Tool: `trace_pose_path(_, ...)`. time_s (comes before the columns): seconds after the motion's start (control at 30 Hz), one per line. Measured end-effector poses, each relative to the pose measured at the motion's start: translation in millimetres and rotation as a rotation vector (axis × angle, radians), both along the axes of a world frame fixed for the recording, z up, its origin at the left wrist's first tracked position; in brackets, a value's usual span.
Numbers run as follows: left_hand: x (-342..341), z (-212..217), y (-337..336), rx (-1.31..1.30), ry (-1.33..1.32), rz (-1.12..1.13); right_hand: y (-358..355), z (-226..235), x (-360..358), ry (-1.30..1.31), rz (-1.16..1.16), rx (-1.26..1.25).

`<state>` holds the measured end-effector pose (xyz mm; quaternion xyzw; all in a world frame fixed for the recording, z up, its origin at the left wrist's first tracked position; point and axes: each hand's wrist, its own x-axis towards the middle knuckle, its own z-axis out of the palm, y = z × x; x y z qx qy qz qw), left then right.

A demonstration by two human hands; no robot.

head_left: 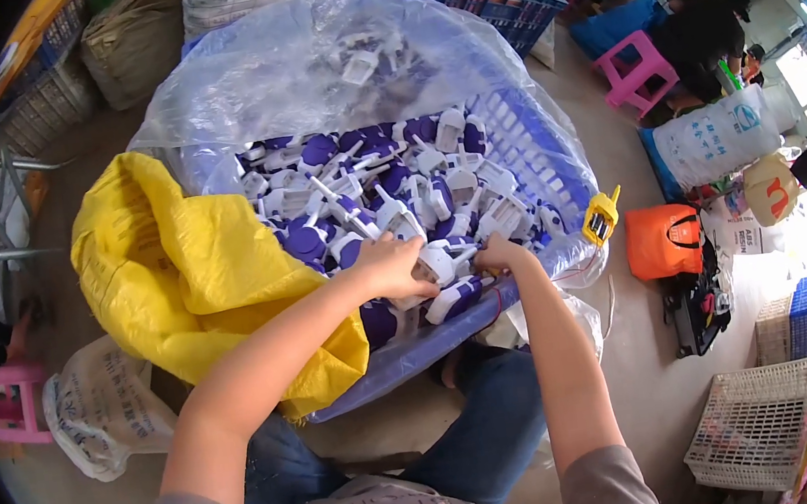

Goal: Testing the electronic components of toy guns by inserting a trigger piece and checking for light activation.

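Note:
A big blue plastic basket [416, 351], lined with clear plastic film [232, 82], sits in front of my knees, heaped with white-and-purple plastic parts [365, 181]. Near its front edge, my left hand [394, 269] grips a white plastic part [441, 261] with a narrow stem pointing right. At the stem end my right hand [497, 254] is closed, fingers pinched together; how much of the part it holds is partly hidden. A yellow piece of similar outline [601, 218] rests on the basket's right rim.
A yellow woven sack [172, 250] drapes over the basket's left side, above a whitish sack [105, 404]. Pink stools [638, 72], an orange bag [664, 242] and white baskets [755, 425] stand around. Another person [699, 34] sits at the back right.

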<state>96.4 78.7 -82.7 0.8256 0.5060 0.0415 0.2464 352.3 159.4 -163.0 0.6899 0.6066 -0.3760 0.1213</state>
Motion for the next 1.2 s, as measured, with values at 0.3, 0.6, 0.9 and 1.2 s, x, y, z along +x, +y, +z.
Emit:
trace_pose_path(0.3, -26.4, 16.1, 6.5, -0.292, -0.744, 0.403, -11.7, 93.3, 19.1, -0.072, -0.101, 0.512)
trace_pose_path(0.6, -78.6, 96.1, -39.9, -0.819, -1.674, 0.658, -89.7, 233.9, -57.3, 0.981, -0.271, 0.935)
trace_pose_path(0.9, -63.3, 80.5, -61.8, -0.896, -2.034, 0.685, -116.9, 195.5, -132.4, 1.557, -0.164, 0.270)
trace_pose_path(1.2, -74.1, 79.8, -67.1, -0.708, -1.832, 0.598, -127.1, 190.6, -153.2, 1.047, 0.332, 0.727)
